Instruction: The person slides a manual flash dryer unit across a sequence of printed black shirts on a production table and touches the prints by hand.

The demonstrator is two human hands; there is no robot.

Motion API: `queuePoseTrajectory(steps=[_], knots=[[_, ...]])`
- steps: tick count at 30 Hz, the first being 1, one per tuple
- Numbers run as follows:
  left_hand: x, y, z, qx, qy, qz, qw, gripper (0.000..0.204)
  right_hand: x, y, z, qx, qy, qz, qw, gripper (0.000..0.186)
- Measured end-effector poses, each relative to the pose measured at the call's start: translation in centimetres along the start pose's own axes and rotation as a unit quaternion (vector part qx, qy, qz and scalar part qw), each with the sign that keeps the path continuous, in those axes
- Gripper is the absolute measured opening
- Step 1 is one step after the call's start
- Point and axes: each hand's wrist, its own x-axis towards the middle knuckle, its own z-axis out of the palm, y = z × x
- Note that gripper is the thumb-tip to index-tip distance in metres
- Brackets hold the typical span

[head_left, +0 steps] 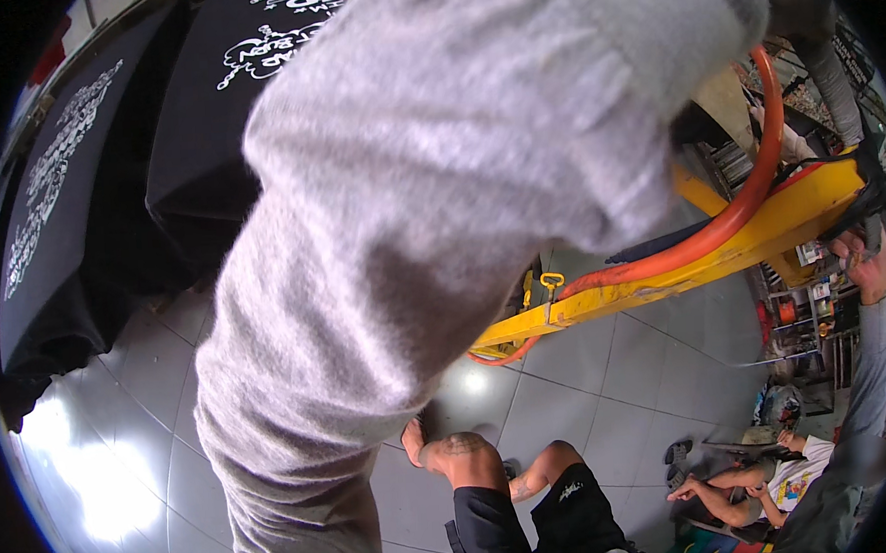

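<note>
A grey knitted sleeve [438,177], my left arm, fills the middle of the view from the lower edge to the upper right. A grey forearm [834,91] shows at the upper right, by the beam's end; my left hand and its fingers are hidden there. A worn yellow metal beam [644,284] crosses the right half at a slant, with a thick orange hose [731,223] along it. Black material [866,169] covers its right end. Just below that end, my right hand [866,266] has its fingers curled round a dark part I cannot make out.
Black cloth covers [63,196] with white lettering drape over bulky shapes at left. Bare legs in black shorts [491,524] show at bottom centre. A seated person in a white shirt [812,472] is at lower right, near stocked shelves [805,308]. Grey tiles [559,386] cover the floor.
</note>
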Motion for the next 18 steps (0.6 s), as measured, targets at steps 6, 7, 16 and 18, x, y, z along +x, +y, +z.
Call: queuePoseTrajectory(steps=[6, 7, 16, 18], knots=[[0.6, 0.0, 1.1, -0.002, -0.028, -0.041, 0.999, 0.027, -1.3, -0.1, 1.4, -0.055, -0.206, -0.036, 0.976, 0.043], [1.1, 0.0, 1.6, -0.002, -0.022, -0.038, 0.999, 0.027, -1.8, 0.2, 2.1, -0.107, -0.171, -0.045, 0.978, 0.045], [4.6, 2.9, -1.3, -0.079, -0.218, -0.261, 0.937, 0.027, -4.3, 2.8, 9.5, -0.203, -0.212, -0.166, 0.941, 0.048], [5.0, 3.0, -1.3, -0.062, -0.273, -0.274, 0.92, 0.024, -3.9, 3.4, 10.3, -0.033, -0.13, 0.065, 0.989, 0.048]])
